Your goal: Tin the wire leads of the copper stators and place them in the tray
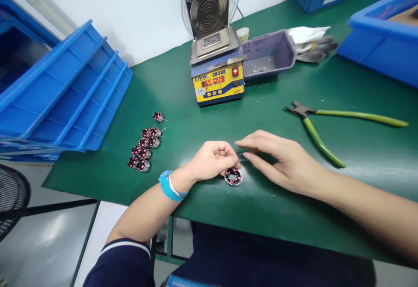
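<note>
My left hand is closed, its thumb and fingers pinching a small motor stator or the wires at its upper edge. The stator is a silvery ring with copper windings inside, its open face turned up toward me, just above the table. A thin wire end sticks out to the right from my left fingertips. My right hand is open, with thumb and fingers apart beside that wire; its thumb tip is very close to the wire, and whether they touch I cannot tell.
Several wound stators stand grouped on the green table at left. A solder pot with a lit display sits behind, beside a grey bin. Green-handled cutters lie open at right. Blue crates and a glove are farther out.
</note>
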The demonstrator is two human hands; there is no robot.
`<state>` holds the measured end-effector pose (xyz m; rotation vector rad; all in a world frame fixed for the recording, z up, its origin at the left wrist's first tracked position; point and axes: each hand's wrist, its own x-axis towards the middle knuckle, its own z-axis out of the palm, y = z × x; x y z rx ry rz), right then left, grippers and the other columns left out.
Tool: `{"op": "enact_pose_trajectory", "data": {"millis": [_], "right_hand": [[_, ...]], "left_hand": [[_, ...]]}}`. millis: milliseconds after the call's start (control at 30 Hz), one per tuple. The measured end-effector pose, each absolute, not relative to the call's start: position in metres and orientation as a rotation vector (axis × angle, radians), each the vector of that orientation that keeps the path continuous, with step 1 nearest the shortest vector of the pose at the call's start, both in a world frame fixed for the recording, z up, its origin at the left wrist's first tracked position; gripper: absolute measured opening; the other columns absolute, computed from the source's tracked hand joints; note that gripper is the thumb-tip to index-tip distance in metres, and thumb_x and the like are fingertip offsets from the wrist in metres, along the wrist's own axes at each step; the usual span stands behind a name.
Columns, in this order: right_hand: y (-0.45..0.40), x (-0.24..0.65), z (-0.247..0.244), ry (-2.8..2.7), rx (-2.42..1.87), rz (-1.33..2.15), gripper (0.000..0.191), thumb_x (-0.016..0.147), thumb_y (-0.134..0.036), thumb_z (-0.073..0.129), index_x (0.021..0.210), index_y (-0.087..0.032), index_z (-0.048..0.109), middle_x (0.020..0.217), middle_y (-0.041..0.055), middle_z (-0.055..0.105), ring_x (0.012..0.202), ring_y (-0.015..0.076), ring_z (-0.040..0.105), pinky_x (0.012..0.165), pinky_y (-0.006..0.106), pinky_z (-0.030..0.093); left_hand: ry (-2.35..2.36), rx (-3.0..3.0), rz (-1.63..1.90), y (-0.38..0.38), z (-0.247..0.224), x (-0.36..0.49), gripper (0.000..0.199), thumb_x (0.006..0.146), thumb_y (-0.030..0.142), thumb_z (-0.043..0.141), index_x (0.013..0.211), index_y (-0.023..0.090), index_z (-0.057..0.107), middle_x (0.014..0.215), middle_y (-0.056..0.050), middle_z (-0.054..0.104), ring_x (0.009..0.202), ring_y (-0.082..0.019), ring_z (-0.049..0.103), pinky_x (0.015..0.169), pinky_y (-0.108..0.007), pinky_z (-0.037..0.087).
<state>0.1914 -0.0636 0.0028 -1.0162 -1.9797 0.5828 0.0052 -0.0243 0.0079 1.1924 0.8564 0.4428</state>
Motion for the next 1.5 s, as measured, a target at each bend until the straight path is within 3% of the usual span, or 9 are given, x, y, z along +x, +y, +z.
{"op": "enact_pose_trajectory", "data": {"millis": [200,533,867,1200,1500], "right_hand": [[-0.062,0.19,-0.002,-2.136,-1.017,0.442,0.019,0.091,-0.025,0.047,0.08,-0.019,0.062,0.081,0.0072,0.065,0.07,0.0157,0.06,0.066,0.029,0.05],[-0.066,0.188,-0.003,-1.949,-1.144,0.499,0.015,0.089,-0.022,0.047,0.08,-0.021,0.059,0.077,0.006,0.063,0.068,0.0155,0.059,0.063,0.029,0.05],[-0.072,0.183,-0.007,-1.928,-1.066,0.497,0.014,0.088,-0.017,0.051,0.089,-0.019,0.065,0.085,0.0068,0.068,0.073,0.0144,0.064,0.065,0.026,0.052],[-0.075,0.186,-0.009,-1.924,-1.057,0.506,0.011,0.088,-0.017,0.052,0.086,-0.018,0.063,0.078,0.0047,0.066,0.062,0.0113,0.06,0.059,0.024,0.05],[-0.064,0.196,-0.008,-2.233,-0.905,-0.014,0.017,0.093,-0.015,0.046,0.091,-0.017,0.063,0.085,0.0056,0.068,0.072,0.0137,0.06,0.063,0.027,0.044]], "left_hand": [[0.897,1.187,0.441,-0.026,0.009,0.007,0.031,0.065,0.033,0.076,0.066,0.011,0.054,0.059,-0.001,0.062,0.039,-0.001,0.042,0.038,-0.014,0.03],[0.912,1.234,0.475,-0.025,0.007,0.006,0.03,0.069,0.036,0.073,0.069,0.012,0.055,0.059,-0.002,0.063,0.039,-0.002,0.042,0.04,-0.015,0.032],[0.89,1.214,0.514,-0.025,0.006,0.008,0.03,0.07,0.036,0.071,0.069,0.011,0.055,0.062,-0.003,0.064,0.038,-0.001,0.04,0.039,-0.015,0.031],[0.856,1.236,0.469,-0.024,0.006,0.007,0.027,0.072,0.034,0.068,0.071,0.011,0.054,0.062,-0.003,0.065,0.037,-0.001,0.041,0.039,-0.014,0.031],[0.837,1.237,0.423,-0.024,0.007,0.007,0.022,0.073,0.029,0.067,0.07,0.012,0.053,0.058,-0.001,0.062,0.035,-0.001,0.04,0.035,-0.014,0.026]]}}
